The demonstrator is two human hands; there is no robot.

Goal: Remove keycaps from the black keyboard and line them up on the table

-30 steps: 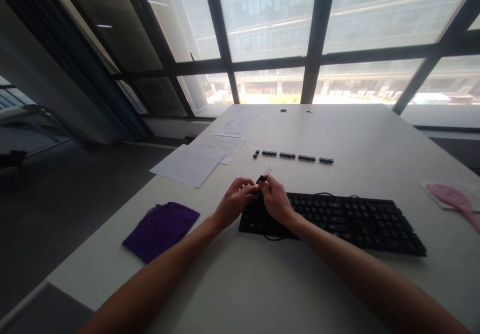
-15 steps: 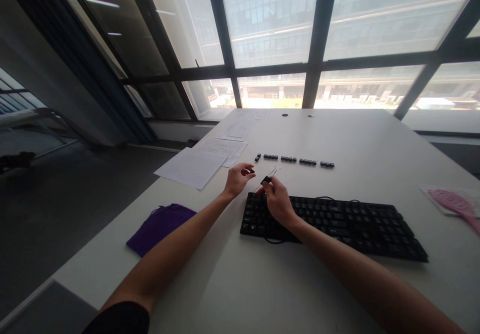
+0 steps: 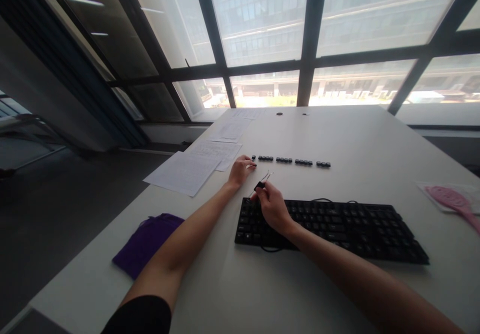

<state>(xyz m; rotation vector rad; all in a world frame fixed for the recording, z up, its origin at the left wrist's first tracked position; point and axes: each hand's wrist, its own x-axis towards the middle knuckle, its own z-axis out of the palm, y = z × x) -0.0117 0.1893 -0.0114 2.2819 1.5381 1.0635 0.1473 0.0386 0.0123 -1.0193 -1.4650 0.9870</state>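
Note:
Several black keycaps (image 3: 284, 160) stand in a row of small groups across the white table. At the row's left end, my left hand (image 3: 240, 170) has its fingertips together beside the keycaps; whatever they grip is too small to make out. My right hand (image 3: 274, 206) is closed on a keycap puller (image 3: 259, 186) with a black handle and thin wire prongs, which point away from me. That hand is over the left part of a black keyboard (image 3: 337, 226), hiding some of its keys.
Printed papers (image 3: 183, 171) lie at the left behind my left arm. A purple pouch (image 3: 148, 241) is near the table's left edge, partly behind that arm. At the right, a pink handled object (image 3: 448, 196) rests on clear plastic. Windows stand beyond the table (image 3: 337, 134).
My left hand has moved forward to the left end of the keycap row, where the dark piece between its fingers no longer shows clearly. The view has shifted slightly.

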